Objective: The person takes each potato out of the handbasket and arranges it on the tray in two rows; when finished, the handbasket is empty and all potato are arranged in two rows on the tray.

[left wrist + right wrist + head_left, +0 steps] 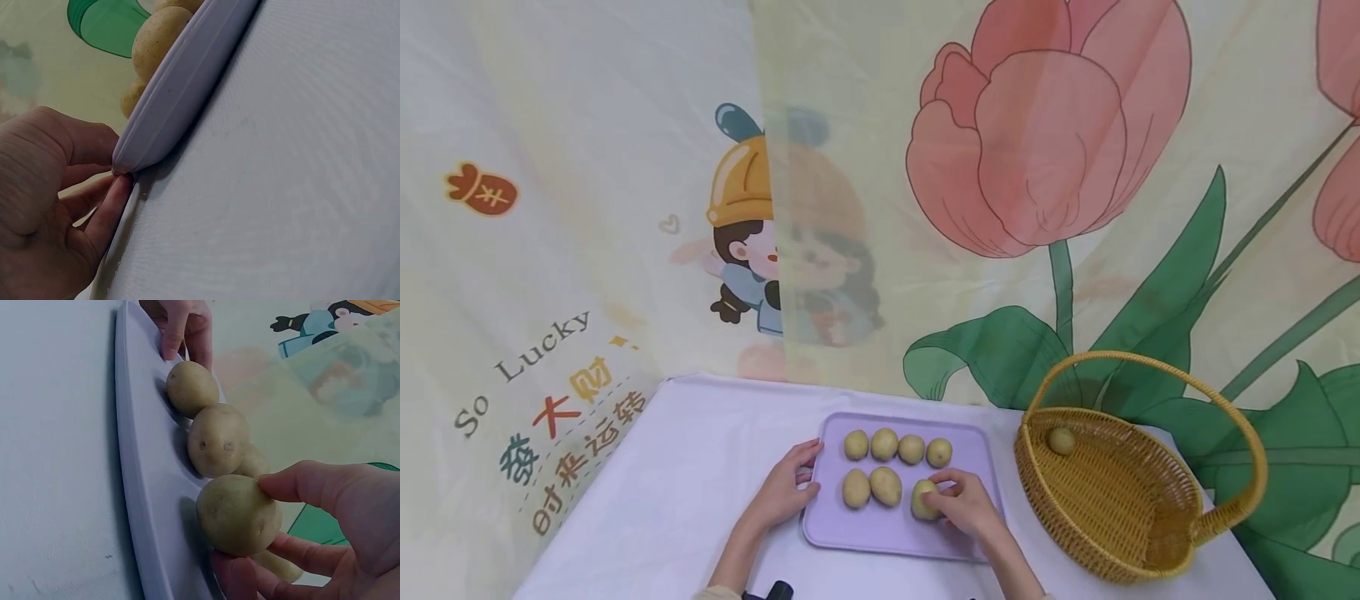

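Observation:
A lilac tray [865, 531] lies on the white-covered table with potatoes in two rows. My left hand [784, 490] pinches its left rim, the thumb on top and fingertips beneath, as the left wrist view shows. At the front row's right end my right hand [972, 505] grips a potato [234, 515] between thumb and fingers, low over the tray. To its left sit two potatoes, an upright one [856, 489] and a tilted one [886, 486]. Behind them several more, among them a round potato [938, 452], form the back row.
Right of the tray stands a brown wicker basket [1075, 533] with a tall arched handle [1150, 364]. One potato [1062, 441] lies inside it at the far left. A printed curtain [850, 208] hangs behind the table [700, 450].

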The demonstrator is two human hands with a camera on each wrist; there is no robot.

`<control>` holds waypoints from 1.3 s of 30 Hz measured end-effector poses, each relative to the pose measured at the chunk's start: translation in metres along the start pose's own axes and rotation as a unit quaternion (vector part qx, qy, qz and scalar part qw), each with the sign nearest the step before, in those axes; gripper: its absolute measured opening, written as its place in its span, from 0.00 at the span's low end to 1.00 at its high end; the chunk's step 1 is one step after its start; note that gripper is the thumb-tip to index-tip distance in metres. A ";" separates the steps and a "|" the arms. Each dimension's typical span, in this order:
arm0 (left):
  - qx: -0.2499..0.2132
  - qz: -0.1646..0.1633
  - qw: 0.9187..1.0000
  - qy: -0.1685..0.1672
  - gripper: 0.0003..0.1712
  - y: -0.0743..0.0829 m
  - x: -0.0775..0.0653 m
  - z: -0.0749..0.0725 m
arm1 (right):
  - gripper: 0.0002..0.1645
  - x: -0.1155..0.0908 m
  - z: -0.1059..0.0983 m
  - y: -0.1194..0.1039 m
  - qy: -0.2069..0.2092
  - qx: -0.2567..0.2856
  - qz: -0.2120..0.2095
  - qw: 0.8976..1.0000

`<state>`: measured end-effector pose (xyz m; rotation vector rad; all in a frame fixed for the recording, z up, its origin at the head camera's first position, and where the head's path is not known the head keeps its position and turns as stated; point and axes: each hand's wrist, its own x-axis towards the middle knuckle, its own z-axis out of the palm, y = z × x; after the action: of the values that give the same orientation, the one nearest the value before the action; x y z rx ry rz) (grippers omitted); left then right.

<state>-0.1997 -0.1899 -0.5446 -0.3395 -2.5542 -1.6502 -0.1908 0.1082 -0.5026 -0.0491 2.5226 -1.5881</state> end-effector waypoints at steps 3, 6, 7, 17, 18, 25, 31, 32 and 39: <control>-0.001 0.002 1.000 0.000 0.33 0.001 0.002 0.000 | 0.17 0.002 0.002 0.000 0.003 0.000 0.000 1.000; 0.001 0.003 1.000 -0.001 0.33 0.000 0.002 0.000 | 0.18 0.004 0.003 0.000 0.007 -0.001 0.005 1.000; 0.002 0.003 1.000 -0.001 0.33 0.000 0.002 0.000 | 0.18 0.004 0.003 0.000 0.008 -0.003 0.005 1.000; 0.009 0.006 1.000 -0.002 0.33 -0.003 0.001 0.001 | 0.18 0.004 0.010 0.001 0.013 -0.008 -0.003 1.000; 0.009 0.006 1.000 -0.002 0.33 -0.003 0.001 0.001 | 0.18 0.004 0.011 0.001 0.015 -0.007 -0.004 1.000; 0.006 0.005 1.000 0.001 0.33 -0.002 0.001 0.001 | 0.18 0.004 0.010 0.000 0.026 -0.001 0.000 1.000; 0.005 0.004 1.000 0.003 0.33 -0.002 0.000 0.001 | 0.17 0.004 0.010 0.002 0.020 0.018 -0.003 1.000; 0.006 0.005 1.000 0.004 0.33 -0.002 0.000 0.001 | 0.17 0.004 0.009 0.002 0.019 0.020 -0.006 1.000; 0.002 0.010 1.000 0.003 0.33 -0.001 0.000 0.000 | 0.17 0.004 0.005 0.002 0.020 0.012 -0.005 1.000</control>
<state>-0.1996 -0.1905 -0.5454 -0.3576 -2.5428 -1.6360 -0.1936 0.1045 -0.5073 -0.0271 2.5366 -1.6405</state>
